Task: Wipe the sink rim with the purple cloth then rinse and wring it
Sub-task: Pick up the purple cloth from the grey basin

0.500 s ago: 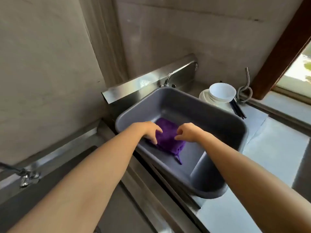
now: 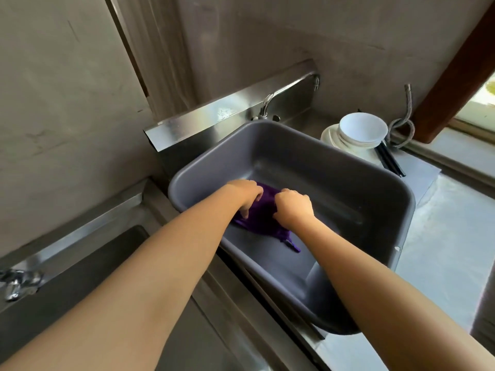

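The purple cloth [image 2: 263, 216] lies bunched on the floor of a grey plastic basin [image 2: 375, 167] that sits in the steel sink. My left hand [image 2: 245, 195] clutches the cloth's left side with fingers curled into the fabric. My right hand [image 2: 293, 207] is closed on its right side. A thin purple loop of the cloth trails out toward the near right. The steel sink rim [image 2: 187, 210] runs along the basin's left edge. A curved steel tap [image 2: 289, 88] rises behind the basin, its spout off to the right and no water seen.
White bowls stacked on a plate [image 2: 359, 135] with black chopsticks [image 2: 391, 160] stand right of the basin, beside a coiled metal hose [image 2: 401, 124]. A second sink [image 2: 80, 263] with a small tap [image 2: 18, 283] lies at left. A pale counter [image 2: 442, 250] extends right.
Both hands have closed tighter on the cloth and gathered it together. The view has shifted slightly.
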`<state>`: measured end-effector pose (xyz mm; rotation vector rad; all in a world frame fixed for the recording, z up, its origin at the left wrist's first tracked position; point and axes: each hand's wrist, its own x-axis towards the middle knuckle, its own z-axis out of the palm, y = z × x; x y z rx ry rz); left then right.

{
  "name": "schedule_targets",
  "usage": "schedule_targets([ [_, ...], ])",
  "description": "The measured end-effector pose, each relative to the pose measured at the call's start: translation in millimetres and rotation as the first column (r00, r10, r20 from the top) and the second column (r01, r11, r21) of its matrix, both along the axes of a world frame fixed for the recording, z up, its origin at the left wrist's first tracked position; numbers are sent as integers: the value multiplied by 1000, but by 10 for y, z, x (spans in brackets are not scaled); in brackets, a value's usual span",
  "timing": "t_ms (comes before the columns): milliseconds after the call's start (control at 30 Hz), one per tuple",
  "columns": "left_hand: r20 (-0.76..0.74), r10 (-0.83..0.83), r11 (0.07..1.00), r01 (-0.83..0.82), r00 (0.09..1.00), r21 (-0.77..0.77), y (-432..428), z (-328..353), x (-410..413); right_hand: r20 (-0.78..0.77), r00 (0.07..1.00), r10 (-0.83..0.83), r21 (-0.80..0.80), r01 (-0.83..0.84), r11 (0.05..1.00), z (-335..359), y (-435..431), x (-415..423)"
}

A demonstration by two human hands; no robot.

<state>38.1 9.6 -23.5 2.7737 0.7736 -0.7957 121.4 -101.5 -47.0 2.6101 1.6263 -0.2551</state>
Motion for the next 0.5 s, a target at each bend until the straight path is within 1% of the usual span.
schedule_targets([
  [33,-9,-2,1000,2,1000,16,-21,15,5,-5,1000,-1,14,1,1000,-4,1,9],
  [100,20,-4,999,3,1000,46,-36,27,-15,-9,1000,7,11,-7,1000,26,-10,31],
  [267,122,58,998,-59,991,0,-20,170,-137,-30,998,60,0,-60,998,177,-40,92],
  [400,218,104,994,-95,970,-51,-16,432,-274,-151,985,82,91,-68,993,527,-50,127],
  [500,300,135,989,-112,944,-92,-6,710,-408,-215,971,105,122,-80,989,879,-36,132],
])
